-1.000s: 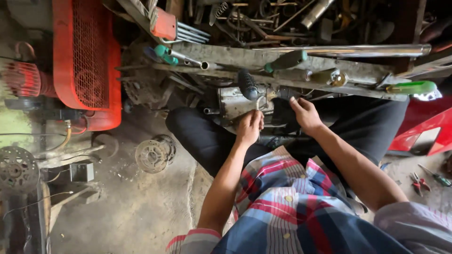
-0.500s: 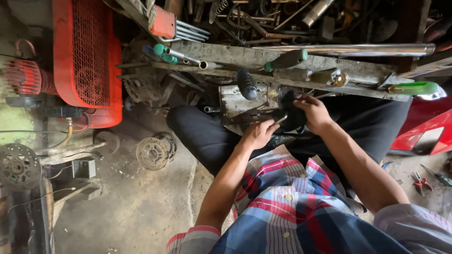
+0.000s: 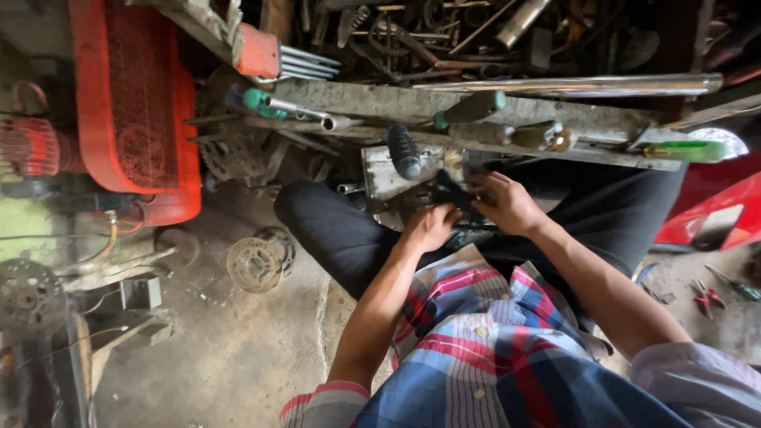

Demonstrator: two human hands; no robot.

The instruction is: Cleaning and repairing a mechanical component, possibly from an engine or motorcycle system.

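Note:
I sit on the ground with my legs in dark trousers. Both hands meet over my lap on a small black part [image 3: 449, 192]. My left hand [image 3: 426, 228] grips its near side with curled fingers. My right hand [image 3: 510, 204] closes on its right side. Just beyond the hands lies a grey metal block [image 3: 385, 170] with a dark ribbed handle [image 3: 403, 150] over it. What the black part is cannot be made out.
A worn plank [image 3: 380, 99] crosses in front, carrying green-handled screwdrivers [image 3: 468, 107] and a long shiny metal tube [image 3: 571, 83]. A red plastic crate [image 3: 131, 103] stands at left. A round sprocket disc [image 3: 254, 263] lies on the dirt floor. Pliers [image 3: 704, 295] lie at right.
Both hands have come down from the plank's edge toward my lap and closed together on the black part.

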